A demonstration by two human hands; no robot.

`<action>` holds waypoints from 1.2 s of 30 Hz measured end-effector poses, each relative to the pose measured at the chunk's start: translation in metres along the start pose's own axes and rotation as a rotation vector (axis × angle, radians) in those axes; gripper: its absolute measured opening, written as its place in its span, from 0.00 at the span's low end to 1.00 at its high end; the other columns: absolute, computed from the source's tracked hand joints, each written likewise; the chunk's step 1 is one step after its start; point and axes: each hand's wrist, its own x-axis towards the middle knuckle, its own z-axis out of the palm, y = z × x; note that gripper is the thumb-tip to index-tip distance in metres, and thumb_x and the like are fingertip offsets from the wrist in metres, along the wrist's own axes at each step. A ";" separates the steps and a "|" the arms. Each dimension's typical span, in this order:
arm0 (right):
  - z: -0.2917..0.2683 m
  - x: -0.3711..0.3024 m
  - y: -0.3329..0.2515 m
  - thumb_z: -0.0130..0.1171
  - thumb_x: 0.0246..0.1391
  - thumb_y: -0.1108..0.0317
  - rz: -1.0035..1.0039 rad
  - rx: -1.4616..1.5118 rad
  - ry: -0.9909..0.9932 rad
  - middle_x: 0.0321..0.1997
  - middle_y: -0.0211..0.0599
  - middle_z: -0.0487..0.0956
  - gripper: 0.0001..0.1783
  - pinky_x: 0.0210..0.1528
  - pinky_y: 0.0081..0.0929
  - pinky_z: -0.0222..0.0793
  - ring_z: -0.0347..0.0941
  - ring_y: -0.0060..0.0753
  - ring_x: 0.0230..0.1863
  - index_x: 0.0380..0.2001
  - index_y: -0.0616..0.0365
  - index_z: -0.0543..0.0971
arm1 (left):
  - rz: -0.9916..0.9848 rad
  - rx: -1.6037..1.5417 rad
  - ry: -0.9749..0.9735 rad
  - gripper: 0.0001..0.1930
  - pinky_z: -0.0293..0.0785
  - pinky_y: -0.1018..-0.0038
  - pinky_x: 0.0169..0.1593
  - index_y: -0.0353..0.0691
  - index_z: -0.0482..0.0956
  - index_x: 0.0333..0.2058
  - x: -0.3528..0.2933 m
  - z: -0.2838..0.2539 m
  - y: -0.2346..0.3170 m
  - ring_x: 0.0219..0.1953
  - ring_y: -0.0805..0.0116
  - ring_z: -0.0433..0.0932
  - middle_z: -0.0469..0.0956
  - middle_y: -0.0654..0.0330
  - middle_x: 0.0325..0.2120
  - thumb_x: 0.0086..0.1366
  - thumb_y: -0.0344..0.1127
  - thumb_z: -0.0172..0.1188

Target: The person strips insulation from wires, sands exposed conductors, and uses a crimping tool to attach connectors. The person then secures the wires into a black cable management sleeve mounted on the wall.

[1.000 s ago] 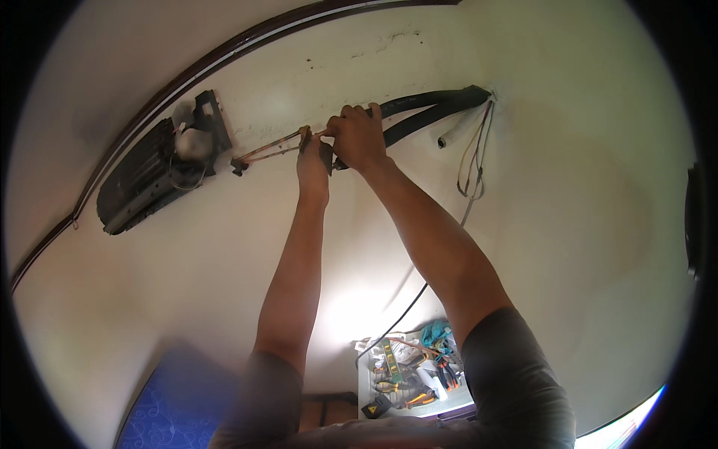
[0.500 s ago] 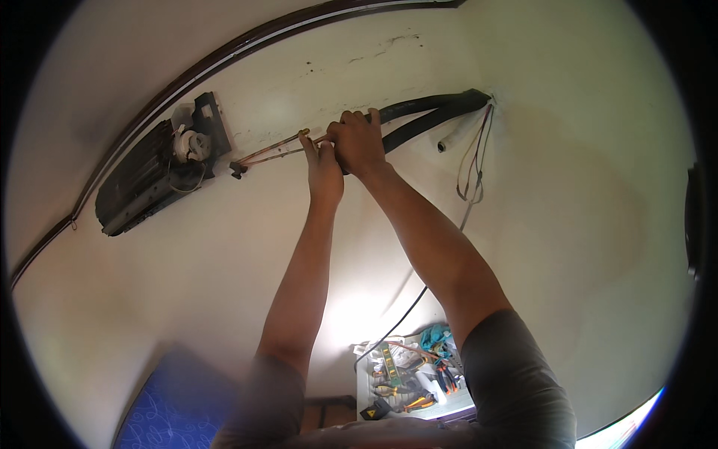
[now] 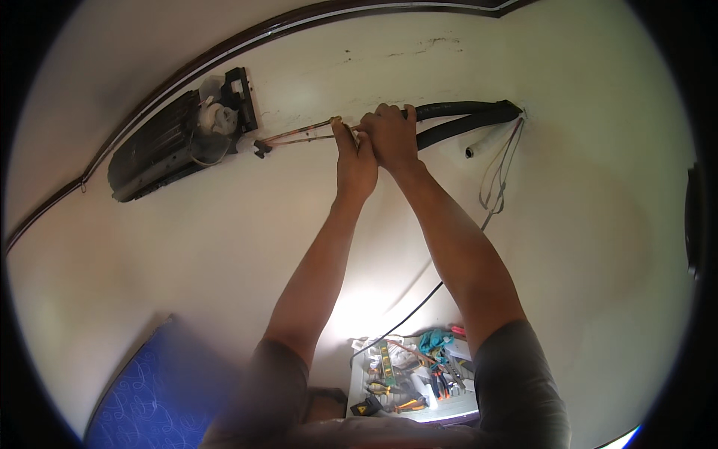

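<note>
Both arms reach up to a pair of thin copper pipes (image 3: 299,132) that run along the wall from a dark, uncovered air-conditioner unit (image 3: 161,146). My left hand (image 3: 355,168) is closed around the pipe ends, its index finger and thumb at the copper. Right beside it, my right hand (image 3: 394,138) wraps over the near end of the black foam-covered pipes (image 3: 467,120). These two sleeved lines come together at a hole in the wall near the corner. My fingers hide where copper and black sleeves meet.
Under the wall hole hang a short grey pipe stub (image 3: 482,142) and loose wires (image 3: 502,176). A black cable (image 3: 407,318) drops toward a pale surface (image 3: 441,411) with pliers, a green spirit level (image 3: 386,363) and a teal cloth (image 3: 434,342). A blue patterned panel (image 3: 149,396) stands lower left.
The view has shifted, so the wall, unit and pipes sit farther right and most sit slightly higher. Both hands keep nearly the same hold on the pipes.
</note>
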 end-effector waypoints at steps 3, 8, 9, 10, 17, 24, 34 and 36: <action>0.000 -0.003 0.000 0.68 0.61 0.55 0.010 0.030 0.020 0.42 0.34 0.83 0.08 0.75 0.61 0.51 0.78 0.38 0.55 0.37 0.42 0.91 | -0.165 0.037 -0.037 0.41 0.56 0.58 0.80 0.26 0.33 0.79 0.000 0.001 -0.003 0.81 0.35 0.52 0.42 0.30 0.80 0.84 0.46 0.42; 0.000 -0.003 0.000 0.68 0.62 0.60 0.013 0.050 0.033 0.41 0.34 0.83 0.06 0.75 0.60 0.52 0.79 0.38 0.54 0.35 0.42 0.91 | -0.105 -0.013 -0.039 0.39 0.55 0.59 0.80 0.29 0.37 0.80 0.004 0.000 -0.014 0.83 0.40 0.46 0.43 0.35 0.81 0.84 0.47 0.42; 0.000 -0.001 -0.001 0.68 0.62 0.60 0.023 0.044 0.030 0.41 0.34 0.83 0.05 0.75 0.60 0.52 0.79 0.37 0.54 0.35 0.42 0.91 | -0.209 -0.142 -0.040 0.40 0.61 0.62 0.73 0.30 0.39 0.80 0.005 -0.002 -0.018 0.75 0.48 0.57 0.55 0.42 0.72 0.84 0.48 0.45; 0.001 0.000 -0.001 0.68 0.62 0.61 0.043 0.041 -0.006 0.41 0.34 0.83 0.05 0.75 0.60 0.52 0.79 0.37 0.54 0.34 0.42 0.91 | -0.316 -0.249 -0.036 0.40 0.67 0.65 0.66 0.30 0.42 0.80 0.009 -0.005 -0.022 0.66 0.57 0.67 0.67 0.48 0.63 0.84 0.49 0.47; 0.002 0.003 -0.001 0.68 0.62 0.62 0.032 0.058 0.069 0.42 0.34 0.83 0.05 0.75 0.61 0.52 0.79 0.37 0.54 0.34 0.43 0.91 | -0.344 -0.547 -0.064 0.41 0.72 0.73 0.49 0.35 0.42 0.82 0.004 -0.019 -0.028 0.45 0.75 0.73 0.76 0.64 0.43 0.84 0.51 0.50; -0.001 0.000 -0.003 0.68 0.61 0.60 0.024 0.001 0.001 0.42 0.34 0.83 0.05 0.76 0.62 0.52 0.79 0.39 0.55 0.36 0.43 0.91 | -0.051 -0.114 -0.030 0.43 0.48 0.63 0.82 0.25 0.32 0.79 0.000 0.004 -0.004 0.84 0.41 0.40 0.36 0.34 0.82 0.85 0.50 0.42; 0.001 0.002 0.000 0.70 0.56 0.56 0.025 0.011 -0.019 0.43 0.35 0.83 0.09 0.74 0.63 0.55 0.79 0.40 0.56 0.37 0.44 0.90 | -0.082 -0.257 -0.004 0.43 0.44 0.61 0.83 0.23 0.28 0.78 0.004 0.004 -0.002 0.84 0.40 0.37 0.31 0.31 0.81 0.85 0.49 0.41; 0.002 0.002 0.000 0.69 0.58 0.60 0.026 0.020 0.028 0.42 0.34 0.83 0.05 0.75 0.62 0.53 0.79 0.38 0.55 0.35 0.43 0.90 | -0.156 -0.221 -0.022 0.43 0.48 0.62 0.82 0.26 0.29 0.79 0.006 0.003 -0.004 0.84 0.41 0.42 0.33 0.34 0.82 0.85 0.49 0.42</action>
